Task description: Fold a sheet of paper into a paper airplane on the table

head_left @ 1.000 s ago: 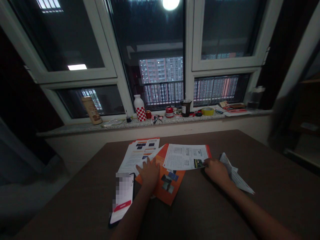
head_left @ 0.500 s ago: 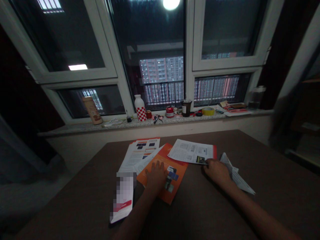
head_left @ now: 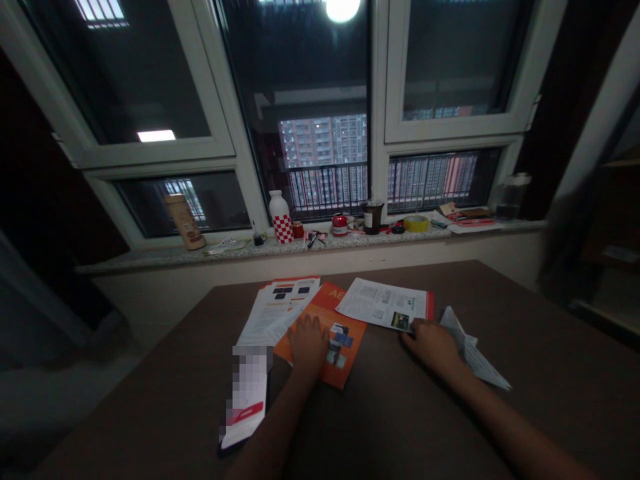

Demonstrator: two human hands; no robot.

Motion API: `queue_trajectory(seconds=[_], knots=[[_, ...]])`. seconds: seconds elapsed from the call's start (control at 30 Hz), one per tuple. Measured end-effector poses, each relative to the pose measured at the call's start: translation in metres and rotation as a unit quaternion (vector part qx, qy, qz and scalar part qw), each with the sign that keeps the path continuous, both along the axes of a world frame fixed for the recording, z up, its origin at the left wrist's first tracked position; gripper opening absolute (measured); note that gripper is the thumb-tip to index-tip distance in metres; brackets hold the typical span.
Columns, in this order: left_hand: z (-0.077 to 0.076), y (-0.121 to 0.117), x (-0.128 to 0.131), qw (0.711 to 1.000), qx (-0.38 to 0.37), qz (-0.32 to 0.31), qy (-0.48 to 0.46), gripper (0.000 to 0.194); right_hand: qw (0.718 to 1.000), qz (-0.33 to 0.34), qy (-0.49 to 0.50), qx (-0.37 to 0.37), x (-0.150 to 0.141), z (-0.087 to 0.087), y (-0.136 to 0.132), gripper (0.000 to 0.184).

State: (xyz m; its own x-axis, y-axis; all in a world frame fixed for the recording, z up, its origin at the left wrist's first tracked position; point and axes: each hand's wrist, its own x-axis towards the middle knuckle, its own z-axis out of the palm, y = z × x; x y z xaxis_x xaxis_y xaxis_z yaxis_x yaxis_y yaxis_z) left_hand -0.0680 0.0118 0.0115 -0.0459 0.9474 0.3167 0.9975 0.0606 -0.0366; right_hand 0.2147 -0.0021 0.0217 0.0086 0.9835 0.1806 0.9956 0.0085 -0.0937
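Here we go, both my hands are down on the papers on the dark table (head_left: 400,413). My left hand (head_left: 309,345) lies flat on the orange leaflet (head_left: 347,340), fingers slightly apart, pressing on it with no grip at all. The leaflet sits right under those fingers and runs out past my thumb side, with small photos showing just beside my thumb.

Over to my right hand (head_left: 433,347): its fingers sit close together, the tips right at the lower edge of the white sheet (head_left: 383,303), which has a red strip down its far side. Are they pinching that edge? I can't tell from here. Just right of my little finger lies a folded paper (head_left: 467,350).

Left of my left fingers is a white brochure (head_left: 275,313) with a red top edge, its corner tucked against the orange leaflet. Nearer me, by my left wrist, lies 1 phone (head_left: 245,400), its screen blurred. Far ahead of my fingers, on the window sill (head_left: 150,263), stand a checkered bottle (head_left: 281,220), a dark cup (head_left: 373,217) and a roll of yellow tape (head_left: 416,223).
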Motion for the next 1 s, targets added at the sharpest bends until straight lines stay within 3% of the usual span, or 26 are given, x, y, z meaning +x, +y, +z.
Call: queue_trajectory(seconds=[0.13,0.27,0.4,0.6,0.83,1.0], knots=[[0.005,-0.017,0.014,0.996,-0.021,-0.088,-0.023,0.032,1.0,0.013,-0.004,0.021,-0.001,-0.001,0.0,0.045],[-0.004,-0.033,0.034,0.984,-0.078,-0.154,-0.053,0.044,0.999,0.035,-0.025,0.025,0.0,0.0,0.0,0.042],[-0.014,-0.034,0.04,0.983,-0.086,-0.153,-0.053,0.062,0.999,0.022,-0.021,0.013,0.0,0.002,0.0,0.044],[-0.016,-0.021,0.038,0.986,-0.073,-0.133,-0.068,0.053,0.999,0.024,-0.019,0.02,0.002,0.0,0.001,0.043],[-0.003,-0.009,0.03,0.996,-0.002,-0.075,-0.048,0.039,1.0,0.023,-0.011,0.015,0.001,0.001,-0.001,0.045],[-0.003,-0.011,0.017,0.997,-0.039,-0.044,-0.056,0.044,0.999,0.028,-0.008,0.016,0.001,0.0,0.0,0.045]])
